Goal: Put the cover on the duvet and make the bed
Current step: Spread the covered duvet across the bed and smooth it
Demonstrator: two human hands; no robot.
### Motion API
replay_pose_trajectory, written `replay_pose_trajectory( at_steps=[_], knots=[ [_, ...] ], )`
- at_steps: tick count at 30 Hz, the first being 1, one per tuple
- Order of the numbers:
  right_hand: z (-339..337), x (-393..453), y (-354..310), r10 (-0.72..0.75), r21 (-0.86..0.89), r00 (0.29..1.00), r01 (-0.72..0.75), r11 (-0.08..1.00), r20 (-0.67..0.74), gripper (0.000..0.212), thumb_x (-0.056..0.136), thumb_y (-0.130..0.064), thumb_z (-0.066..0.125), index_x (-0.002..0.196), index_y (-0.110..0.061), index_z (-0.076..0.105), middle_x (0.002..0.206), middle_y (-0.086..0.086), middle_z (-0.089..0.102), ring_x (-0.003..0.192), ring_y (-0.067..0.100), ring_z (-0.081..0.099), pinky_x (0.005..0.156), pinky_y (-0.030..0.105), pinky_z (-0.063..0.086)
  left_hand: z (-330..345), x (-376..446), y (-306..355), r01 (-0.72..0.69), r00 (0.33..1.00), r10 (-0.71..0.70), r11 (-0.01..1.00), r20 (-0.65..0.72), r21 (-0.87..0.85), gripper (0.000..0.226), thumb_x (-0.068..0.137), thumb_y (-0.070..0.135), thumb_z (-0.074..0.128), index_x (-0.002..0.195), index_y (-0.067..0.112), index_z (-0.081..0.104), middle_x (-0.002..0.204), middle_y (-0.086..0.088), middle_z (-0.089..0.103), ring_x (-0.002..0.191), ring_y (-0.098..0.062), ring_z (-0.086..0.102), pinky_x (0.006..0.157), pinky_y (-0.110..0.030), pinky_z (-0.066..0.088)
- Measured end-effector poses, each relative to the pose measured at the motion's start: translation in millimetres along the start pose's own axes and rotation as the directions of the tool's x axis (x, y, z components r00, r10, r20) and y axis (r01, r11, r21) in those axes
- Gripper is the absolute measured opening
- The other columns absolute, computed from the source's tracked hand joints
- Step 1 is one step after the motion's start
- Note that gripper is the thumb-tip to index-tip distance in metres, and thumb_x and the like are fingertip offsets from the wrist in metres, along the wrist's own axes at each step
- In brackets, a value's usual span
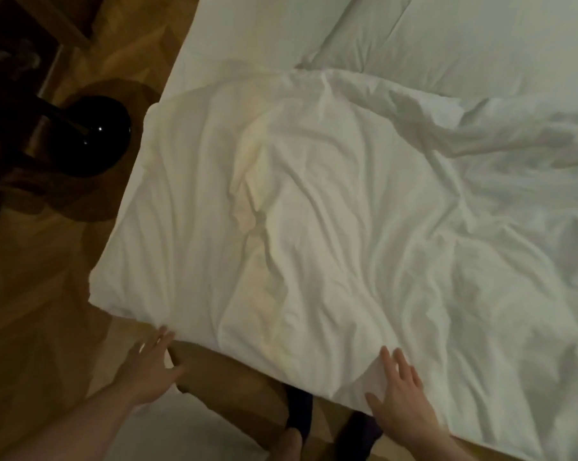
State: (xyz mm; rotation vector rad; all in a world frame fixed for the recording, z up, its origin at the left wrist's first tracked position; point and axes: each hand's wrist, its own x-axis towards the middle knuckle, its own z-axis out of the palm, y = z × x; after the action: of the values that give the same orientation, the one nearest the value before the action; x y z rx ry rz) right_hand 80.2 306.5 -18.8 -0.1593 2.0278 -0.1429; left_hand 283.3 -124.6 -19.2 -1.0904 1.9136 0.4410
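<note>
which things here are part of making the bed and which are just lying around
Part of the job:
white duvet, rumpled on the bed
pillow at the head
left hand at the duvet's corner
right hand, flat on its near edge

Just lying about:
black round object on the floor
dark furniture beside it

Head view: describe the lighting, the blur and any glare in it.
Head view: dim, warm light; the duvet shows a yellowish patch near its middle and grey shadow in the folds at right. Both hands, left hand and right hand, look soft with motion blur. Two small glints sit on the glossy black round object on the floor; the left edge falls into near black.
</note>
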Motion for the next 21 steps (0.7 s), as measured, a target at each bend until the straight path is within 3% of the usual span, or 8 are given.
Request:
replay_pose_trajectory(
  at_steps=[2,4,8,14,21],
  knots=[
    [6,-20,2,-0.035,0.010,0.999,0.035,0.999,0.012,0.092,0.098,-0.046,0.052,0.161,-0.025,-0.011,0.170,0.003,-0.012,0.157,0.030,0.002,0.126,0.042,0.018,-5,-19,-1,0.045,0.989,-0.058,0.995,-0.134,-0.094,0.083,0.086,0.050,0.071,0.155,0.026,0.031,0.163,-0.005,0.029,0.143,-0.034,0.036,0.111,-0.043,0.038],
    [4,-41,-5,-0.094,0.000,0.995,0.094,0.996,0.017,0.089,0.098,-0.041,0.050,0.162,-0.025,-0.009,0.170,0.003,-0.009,0.157,0.028,0.005,0.126,0.037,0.014,-14,-32,9,0.052,0.976,-0.085,0.986,-0.201,-0.161,0.069,0.086,0.040,0.074,0.146,0.021,0.045,0.150,-0.011,0.045,0.131,-0.035,0.047,0.102,-0.042,0.042],
    [-13,-61,-34,-0.218,-0.016,0.976,0.217,0.976,-0.025,0.086,0.100,-0.042,0.050,0.161,-0.037,-0.010,0.169,-0.010,-0.016,0.158,0.023,0.000,0.124,0.037,0.019,-56,-36,28,-0.014,0.947,-0.075,0.962,-0.311,-0.274,0.063,0.084,0.029,0.079,0.140,0.016,0.053,0.145,-0.013,0.048,0.126,-0.034,0.052,0.104,-0.044,0.045],
    [-37,-55,-109,-0.319,0.044,0.932,0.331,0.943,-0.171,0.086,0.100,-0.050,0.049,0.160,-0.042,-0.012,0.168,-0.015,-0.019,0.157,0.019,-0.006,0.126,0.035,0.014,-150,-3,39,-0.041,0.918,-0.051,0.974,-0.393,-0.222,0.071,0.084,0.043,0.077,0.144,0.019,0.047,0.153,-0.010,0.038,0.134,-0.037,0.045,0.108,-0.053,0.043],
    [-10,9,-232,-0.389,0.025,0.906,0.398,0.917,-0.164,0.083,0.100,-0.049,0.047,0.163,-0.032,-0.004,0.166,-0.011,-0.019,0.156,0.023,-0.014,0.128,0.038,0.001,-192,77,45,-0.053,0.920,0.013,0.994,-0.393,-0.091,0.092,0.080,0.064,0.071,0.152,0.022,0.033,0.154,-0.010,0.036,0.136,-0.038,0.040,0.107,-0.054,0.042]
  ],
)
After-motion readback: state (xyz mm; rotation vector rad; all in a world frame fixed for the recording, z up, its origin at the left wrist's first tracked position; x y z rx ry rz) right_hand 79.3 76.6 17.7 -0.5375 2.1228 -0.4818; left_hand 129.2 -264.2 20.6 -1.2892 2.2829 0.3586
